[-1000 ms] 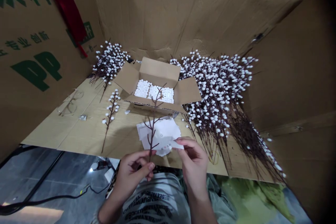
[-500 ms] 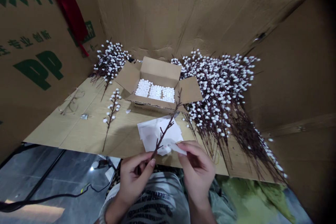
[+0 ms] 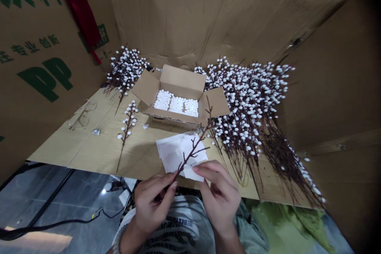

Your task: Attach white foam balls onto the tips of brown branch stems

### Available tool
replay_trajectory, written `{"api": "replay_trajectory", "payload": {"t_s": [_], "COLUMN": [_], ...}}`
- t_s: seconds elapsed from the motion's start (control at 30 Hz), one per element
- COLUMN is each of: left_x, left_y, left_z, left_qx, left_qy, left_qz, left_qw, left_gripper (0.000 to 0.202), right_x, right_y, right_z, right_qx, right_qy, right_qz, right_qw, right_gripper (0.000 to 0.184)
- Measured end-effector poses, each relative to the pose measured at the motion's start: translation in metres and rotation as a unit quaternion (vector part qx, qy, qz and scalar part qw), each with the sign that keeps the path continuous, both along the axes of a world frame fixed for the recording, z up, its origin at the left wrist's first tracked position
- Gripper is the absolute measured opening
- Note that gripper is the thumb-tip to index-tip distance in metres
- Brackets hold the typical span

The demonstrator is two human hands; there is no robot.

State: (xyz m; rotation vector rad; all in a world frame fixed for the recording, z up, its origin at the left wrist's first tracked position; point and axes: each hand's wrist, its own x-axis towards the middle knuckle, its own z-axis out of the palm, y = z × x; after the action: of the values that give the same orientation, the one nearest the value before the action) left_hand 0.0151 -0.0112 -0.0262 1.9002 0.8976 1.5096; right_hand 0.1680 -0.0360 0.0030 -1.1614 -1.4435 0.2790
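Observation:
My left hand (image 3: 154, 196) is closed around the lower end of a bare brown artificial twig (image 3: 190, 154). The twig slants up to the right, its short side shoots carrying no berries. My right hand (image 3: 220, 194) is at the near right edge of the white papers (image 3: 171, 151), with a white paper slip (image 3: 199, 175) between thumb and forefinger. Behind the papers stands an open cardboard box (image 3: 183, 77) with white foam berries (image 3: 177, 104) in three groups. Left of it lies a single twig with white berries (image 3: 128, 121).
A large pile of white-berried branches (image 3: 241, 103) covers the right side, with bare brown twigs (image 3: 278, 151) beside it. A smaller berried bunch (image 3: 126, 67) lies at the back left. Cardboard walls (image 3: 208, 20) enclose the table (image 3: 89, 147). Green cloth (image 3: 285, 222) hangs below right.
The twig in my left hand has tipped further right. My right hand has moved slightly left and lowered the paper slip against the other papers.

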Motion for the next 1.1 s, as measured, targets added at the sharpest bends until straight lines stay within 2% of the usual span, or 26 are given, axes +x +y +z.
{"api": "replay_trajectory", "payload": {"t_s": [0.27,0.5,0.67,0.8,0.87,0.93,1.03,1.1], "left_x": [-0.003,-0.003,-0.005,-0.009,-0.011,-0.012,-0.012,-0.012], "left_y": [0.003,0.002,0.003,0.002,0.002,0.003,0.005,0.005], "left_z": [0.002,0.0,0.0,-0.005,-0.007,-0.008,-0.008,-0.008], "left_qx": [0.018,0.045,0.028,-0.008,-0.022,-0.028,-0.027,-0.027], "left_qy": [-0.008,0.003,-0.008,-0.004,-0.006,-0.009,-0.011,-0.012], "left_qz": [0.03,0.03,0.053,0.082,0.099,0.11,0.121,0.126], "left_qw": [0.999,0.999,0.998,0.997,0.995,0.993,0.992,0.992], "left_gripper": [0.03,0.032,0.029,0.022,0.017,0.014,0.013,0.013], "right_x": [0.002,-0.002,0.006,0.024,0.034,0.041,0.042,0.039], "right_y": [0.0,0.003,0.001,0.011,0.018,0.026,0.034,0.039], "right_z": [0.005,0.007,0.005,-0.013,-0.024,-0.031,-0.037,-0.039], "right_qx": [0.014,0.022,-0.021,-0.104,-0.147,-0.172,-0.183,-0.187], "right_qy": [0.028,-0.004,0.023,0.042,0.015,-0.055,-0.156,-0.183], "right_qz": [-0.024,0.005,0.012,-0.066,-0.105,-0.121,-0.109,-0.096], "right_qw": [0.999,1.0,0.999,0.992,0.983,0.976,0.964,0.961], "right_gripper": [0.041,0.041,0.032,0.013,0.007,0.011,0.018,0.02]}}
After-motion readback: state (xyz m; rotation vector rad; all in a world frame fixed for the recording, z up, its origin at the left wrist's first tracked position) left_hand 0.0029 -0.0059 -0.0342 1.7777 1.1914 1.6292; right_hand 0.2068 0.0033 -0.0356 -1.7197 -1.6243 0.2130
